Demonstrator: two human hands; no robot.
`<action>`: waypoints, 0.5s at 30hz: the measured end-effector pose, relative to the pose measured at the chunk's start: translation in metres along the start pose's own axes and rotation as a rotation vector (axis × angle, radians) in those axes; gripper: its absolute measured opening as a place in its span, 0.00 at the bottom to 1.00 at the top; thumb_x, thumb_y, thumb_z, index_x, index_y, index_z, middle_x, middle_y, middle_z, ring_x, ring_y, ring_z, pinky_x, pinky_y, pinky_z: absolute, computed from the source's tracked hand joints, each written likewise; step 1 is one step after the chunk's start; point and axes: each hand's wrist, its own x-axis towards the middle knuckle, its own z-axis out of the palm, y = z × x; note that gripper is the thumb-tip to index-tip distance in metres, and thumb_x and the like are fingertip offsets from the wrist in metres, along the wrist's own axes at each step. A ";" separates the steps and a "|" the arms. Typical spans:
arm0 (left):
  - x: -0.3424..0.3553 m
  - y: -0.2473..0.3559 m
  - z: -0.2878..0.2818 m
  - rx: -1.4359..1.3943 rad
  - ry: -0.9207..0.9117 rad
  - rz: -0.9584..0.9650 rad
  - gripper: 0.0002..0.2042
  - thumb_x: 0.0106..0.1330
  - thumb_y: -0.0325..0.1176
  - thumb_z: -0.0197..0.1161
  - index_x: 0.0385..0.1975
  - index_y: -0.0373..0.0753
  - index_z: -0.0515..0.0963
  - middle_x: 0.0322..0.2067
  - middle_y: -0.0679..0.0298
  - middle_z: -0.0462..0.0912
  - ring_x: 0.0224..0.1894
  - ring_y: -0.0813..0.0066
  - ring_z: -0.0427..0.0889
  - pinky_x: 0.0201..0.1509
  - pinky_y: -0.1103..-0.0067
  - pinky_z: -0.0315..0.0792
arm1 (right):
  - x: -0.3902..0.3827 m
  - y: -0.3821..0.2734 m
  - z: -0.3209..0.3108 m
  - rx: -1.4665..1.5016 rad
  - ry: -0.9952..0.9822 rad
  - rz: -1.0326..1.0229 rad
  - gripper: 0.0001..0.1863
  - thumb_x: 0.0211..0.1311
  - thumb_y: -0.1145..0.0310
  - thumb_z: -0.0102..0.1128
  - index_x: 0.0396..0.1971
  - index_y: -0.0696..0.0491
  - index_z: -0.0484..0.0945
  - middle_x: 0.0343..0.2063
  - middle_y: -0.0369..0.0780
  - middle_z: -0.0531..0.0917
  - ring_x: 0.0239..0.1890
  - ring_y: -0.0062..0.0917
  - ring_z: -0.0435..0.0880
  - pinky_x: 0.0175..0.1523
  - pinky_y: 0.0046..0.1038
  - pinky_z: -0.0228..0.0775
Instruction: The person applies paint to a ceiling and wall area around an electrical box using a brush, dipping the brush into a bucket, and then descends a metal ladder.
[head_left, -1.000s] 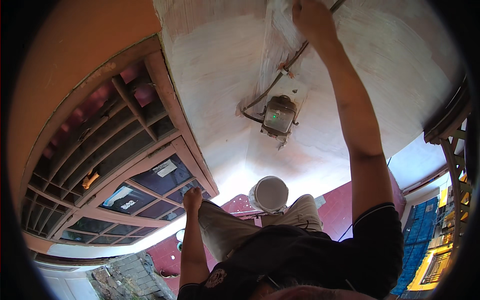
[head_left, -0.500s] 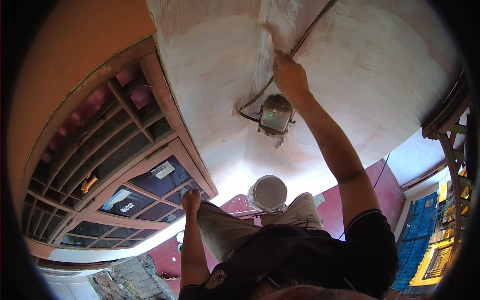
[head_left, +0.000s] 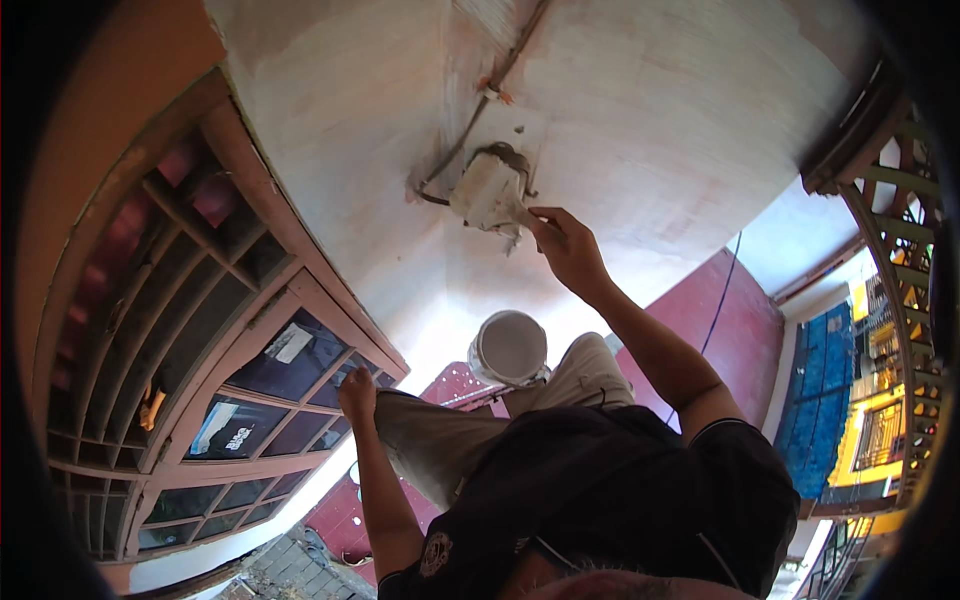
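My right hand [head_left: 572,252] is closed round the handle of a broad, whitish paintbrush [head_left: 488,195], raised in front of the wall. The brush head covers most of the electric meter box [head_left: 517,160], whose dark edge shows past it. Whether the bristles touch the box I cannot tell. Patchy white coating streaks the wall [head_left: 620,130]. My left hand [head_left: 357,394] is closed at the lower corner of the wooden window frame [head_left: 335,318]; what its fingers hold, if anything, is hidden. Below the wall, by my knees, a white paint bucket [head_left: 510,347] stands with its mouth up.
A dark cable [head_left: 463,140] runs up the wall from the meter box. Window panes and wooden louvres [head_left: 170,290] fill the left side. Red floor tiles [head_left: 715,320] lie beyond my right arm. At the far right are a wooden lattice [head_left: 895,230] and a blue sheet [head_left: 815,400].
My right hand has come down from beside the upper cable to the meter box, and the brush now covers it. The view has shifted; my left hand stays by the window frame.
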 end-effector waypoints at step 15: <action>0.001 0.000 0.006 0.062 0.008 0.077 0.22 0.68 0.50 0.51 0.37 0.37 0.83 0.40 0.46 0.85 0.45 0.39 0.81 0.50 0.53 0.73 | -0.048 0.016 -0.072 0.856 0.066 0.404 0.25 0.75 0.62 0.53 0.66 0.58 0.67 0.40 0.39 0.81 0.38 0.21 0.82 0.36 0.23 0.71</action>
